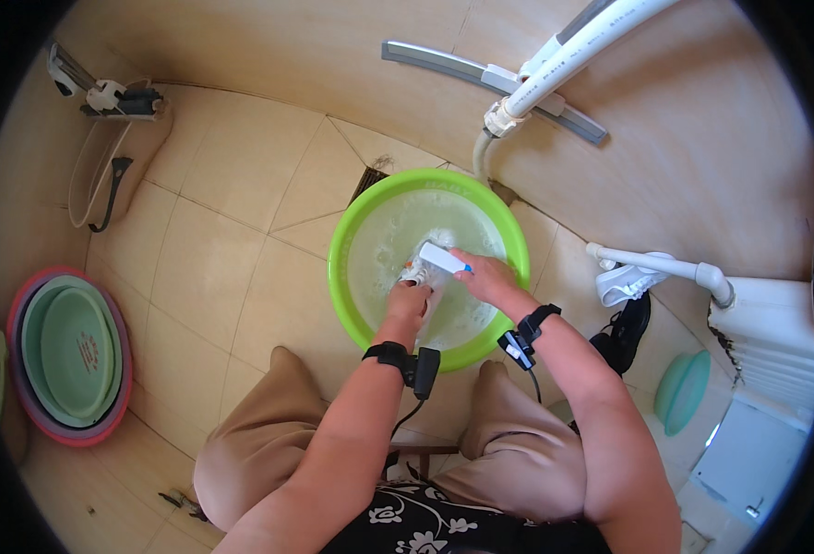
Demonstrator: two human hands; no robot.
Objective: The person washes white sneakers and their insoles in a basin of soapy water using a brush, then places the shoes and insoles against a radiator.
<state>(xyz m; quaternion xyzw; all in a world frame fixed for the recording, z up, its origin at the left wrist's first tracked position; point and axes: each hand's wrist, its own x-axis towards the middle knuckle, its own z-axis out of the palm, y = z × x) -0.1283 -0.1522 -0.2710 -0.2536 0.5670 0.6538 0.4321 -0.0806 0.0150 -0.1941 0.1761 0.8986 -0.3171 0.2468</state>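
Note:
A round lime-green plastic basin (341, 298) stands on the tiled floor before me, filled with cloudy, sudsy water (386, 208). Within it, my left hand (409, 301) grips a white shoe (437, 291), partly covered by my fingers and the suds. My right hand (488, 277) holds a white scrub brush (441, 257) with a blue detail by its grip. The brush lies over the shoe's far end, where foam is gathered; its bristles are hidden beneath. Each wrist wears a black strap with a small device and cable.
Nested basins (78, 346) lean at the left wall. A floor drain (367, 185) lies behind the green basin. A squeegee (441, 62) and white pipe (580, 55) occupy the far wall. At right are a white sneaker (628, 277), a black shoe (630, 332) and a teal basin (684, 391).

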